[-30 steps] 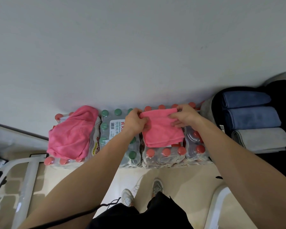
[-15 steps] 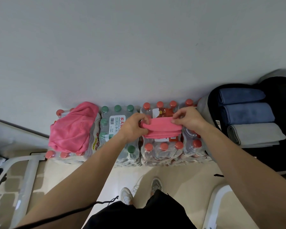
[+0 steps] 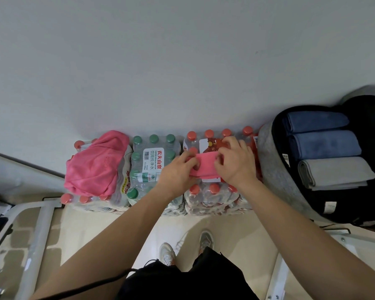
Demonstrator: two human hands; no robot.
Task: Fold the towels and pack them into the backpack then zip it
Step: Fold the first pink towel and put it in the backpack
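Inside the open backpack (image 3: 273, 169) lie three folded towels (image 3: 325, 144).

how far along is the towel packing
Done: two blue towels and a grey towel lie folded in the open backpack. In hand: left hand and right hand grip a folded-up pink towel on the water bottles. Left: the crumpled pink towel, packing both, zipping.
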